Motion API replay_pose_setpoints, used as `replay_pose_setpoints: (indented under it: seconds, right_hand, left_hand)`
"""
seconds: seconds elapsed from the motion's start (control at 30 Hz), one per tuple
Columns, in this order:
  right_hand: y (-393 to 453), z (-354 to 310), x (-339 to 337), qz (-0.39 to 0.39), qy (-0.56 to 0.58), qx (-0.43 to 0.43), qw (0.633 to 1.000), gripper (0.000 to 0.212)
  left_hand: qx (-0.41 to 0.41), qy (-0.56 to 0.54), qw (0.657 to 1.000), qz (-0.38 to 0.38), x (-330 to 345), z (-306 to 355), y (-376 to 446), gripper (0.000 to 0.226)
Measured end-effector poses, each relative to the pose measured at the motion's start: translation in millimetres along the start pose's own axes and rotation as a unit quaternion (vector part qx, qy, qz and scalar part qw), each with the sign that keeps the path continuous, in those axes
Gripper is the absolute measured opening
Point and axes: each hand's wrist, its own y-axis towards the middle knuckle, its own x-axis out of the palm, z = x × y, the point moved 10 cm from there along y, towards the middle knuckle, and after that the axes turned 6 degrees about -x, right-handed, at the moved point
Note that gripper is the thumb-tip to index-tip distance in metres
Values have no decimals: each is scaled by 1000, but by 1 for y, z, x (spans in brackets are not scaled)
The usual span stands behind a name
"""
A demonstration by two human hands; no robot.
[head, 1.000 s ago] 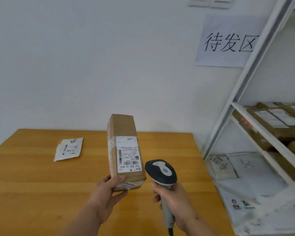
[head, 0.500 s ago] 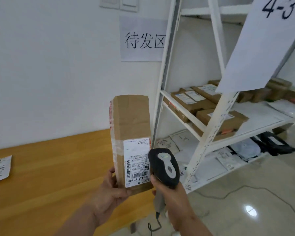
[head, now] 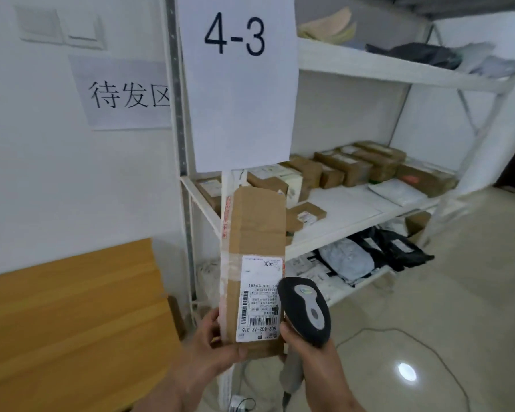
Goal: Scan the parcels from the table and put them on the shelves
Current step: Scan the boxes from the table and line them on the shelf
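Cardboard-brown and tall, a parcel (head: 254,257) stands upright in the air before a white shelving rack (head: 369,66), gripped at its lower end by the person's left hand (head: 211,349) — thumb laid across the bottom front, fingers curled round the left edge. Its white shipping label (head: 260,298), printed upside down to the viewer, faces the camera. Just to the right, the right hand (head: 306,349) closes round the grip of a black-and-grey barcode scanner (head: 305,310), whose head sits against the label's right edge; whether it actually touches is hard to tell. A paper sign reading "4-3" (head: 238,81) hangs on the rack above the parcel. Brown boxes (head: 354,166) line the middle shelf — a wooden table (head: 72,307) shows at lower left.
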Motion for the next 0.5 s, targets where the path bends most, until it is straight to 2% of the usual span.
replay_pose_setpoints:
  seconds: [0.13, 0.23, 0.37, 0.43, 0.5]
  right_hand:
    - [26, -14, -63, 37, 16, 8, 999, 27]
    - [47, -20, -107, 72, 25, 12, 997, 26]
    - [81, -30, -142, 94, 31, 12, 995, 30]
    - [105, -38, -153, 99, 39, 10, 994, 32]
    - [131, -50, -159, 99, 44, 7, 994, 32]
  left_hand:
    - [-42, 8, 999, -33, 74, 6, 27, 103]
    - [-58, 35, 997, -27, 115, 10, 55, 85]
    - [-55, 70, 996, -9, 155, 18, 97, 42]
    - [-55, 79, 995, -5, 171, 23, 123, 33]
    - [-56, 82, 995, -7, 186, 31, 152, 36]
